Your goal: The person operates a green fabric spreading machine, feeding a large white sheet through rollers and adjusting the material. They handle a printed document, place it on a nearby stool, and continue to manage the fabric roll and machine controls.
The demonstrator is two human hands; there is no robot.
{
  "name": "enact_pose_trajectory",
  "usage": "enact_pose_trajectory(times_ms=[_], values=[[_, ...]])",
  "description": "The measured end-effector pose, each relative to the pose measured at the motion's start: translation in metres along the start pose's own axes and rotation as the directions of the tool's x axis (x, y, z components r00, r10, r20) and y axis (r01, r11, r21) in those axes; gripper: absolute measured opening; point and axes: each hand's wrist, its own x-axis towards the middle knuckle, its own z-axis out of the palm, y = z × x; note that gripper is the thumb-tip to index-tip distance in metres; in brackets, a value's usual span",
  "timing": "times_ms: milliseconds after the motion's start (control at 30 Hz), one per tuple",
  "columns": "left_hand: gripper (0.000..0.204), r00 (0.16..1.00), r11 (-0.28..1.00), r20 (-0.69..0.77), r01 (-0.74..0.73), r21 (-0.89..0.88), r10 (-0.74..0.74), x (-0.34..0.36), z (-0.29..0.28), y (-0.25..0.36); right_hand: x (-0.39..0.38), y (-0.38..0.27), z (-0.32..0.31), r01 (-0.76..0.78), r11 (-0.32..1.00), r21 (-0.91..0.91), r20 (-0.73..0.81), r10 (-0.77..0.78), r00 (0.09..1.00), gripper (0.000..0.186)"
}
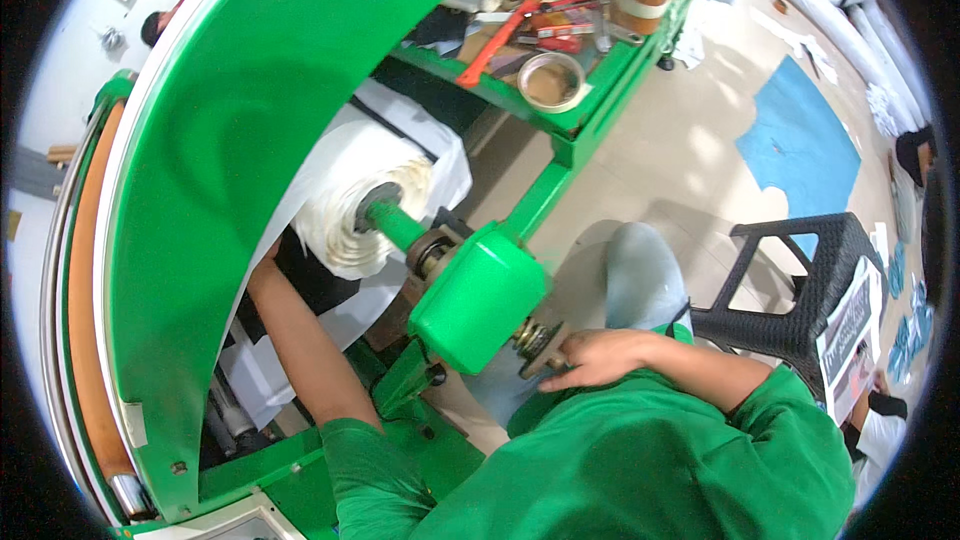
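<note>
My right hand (605, 356) is closed on the rim of a small metal handwheel (545, 350). The handwheel sits on a threaded shaft at the end of a rounded green housing (480, 298). From the housing's other side, a green shaft (395, 223) runs into the core of a thick roll of white sheet material (345, 190). Beneath the roll, my left arm reaches in behind the green machine panel (215, 120). Only the edge of my left hand (263, 268) shows beside the roll; its fingers are hidden.
A green shelf (590, 110) holds an orange-handled tool (505, 35), a tape roll (551, 82) and a brown container (640, 0). At the right stand a black woven stool (770, 325) and blue sheet material (800, 140) on the floor. Other people are partly visible at both edges.
</note>
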Motion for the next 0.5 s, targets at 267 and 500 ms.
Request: enact_pose_trajectory(times_ms=[267, 500], values=[[0.053, 0.999, 0.997, -0.018, -0.032, 0.068, 0.033, -0.013, 0.013, 0.008, -0.143, 0.018, 0.025, -0.015, 0.933, 0.359, -0.508, 0.209, 0.836, 0.067], [0.053, 0.997, 0.991, -0.022, -0.069, 0.115, 0.072, -0.054, 0.051, 0.001, -0.196, 0.009, 0.1, 0.06, 0.897, 0.438, -0.77, 0.34, 0.54, 0.052]])
